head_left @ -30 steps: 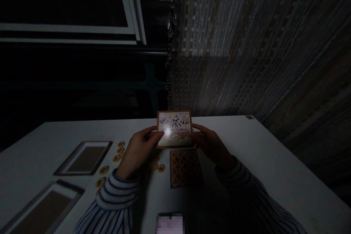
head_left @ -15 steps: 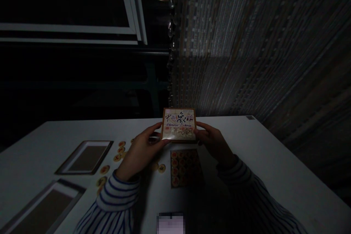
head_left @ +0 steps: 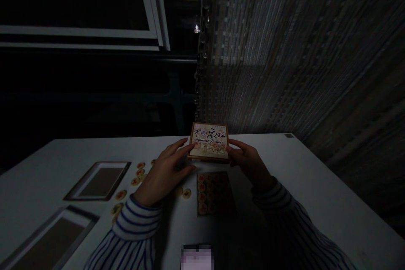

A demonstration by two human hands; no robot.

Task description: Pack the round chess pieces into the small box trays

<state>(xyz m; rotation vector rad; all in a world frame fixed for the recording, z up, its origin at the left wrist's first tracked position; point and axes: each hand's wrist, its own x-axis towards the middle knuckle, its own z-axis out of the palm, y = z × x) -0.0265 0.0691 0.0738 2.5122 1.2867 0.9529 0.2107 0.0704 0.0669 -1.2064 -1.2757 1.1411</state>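
A Chinese chess box point(head_left: 209, 143) with a printed top is at the middle of the far part of the table, its front edge tilted toward me. My right hand point(head_left: 249, 163) grips its right side between thumb and fingers. At the left side, my left hand point(head_left: 161, 175) has its fingers spread; the index fingertip meets the box's edge and the thumb is apart from it. Nearer to me lies an open square box of round chess pieces point(head_left: 202, 197), partly in shadow. Loose round pieces point(head_left: 187, 194) lie around my left hand, some hidden by it.
On the left of the white table point(head_left: 316, 185) are two shallow rectangular box parts, one farther point(head_left: 106, 182) and one nearer point(head_left: 52, 240). A pixelated object point(head_left: 197, 258) is at the bottom edge. A string curtain point(head_left: 253, 50) hangs behind the table. The room is dark.
The chess box has shifted slightly right and tilted. My left thumb has come off its front corner and the left fingers have spread. My right hand keeps its hold.
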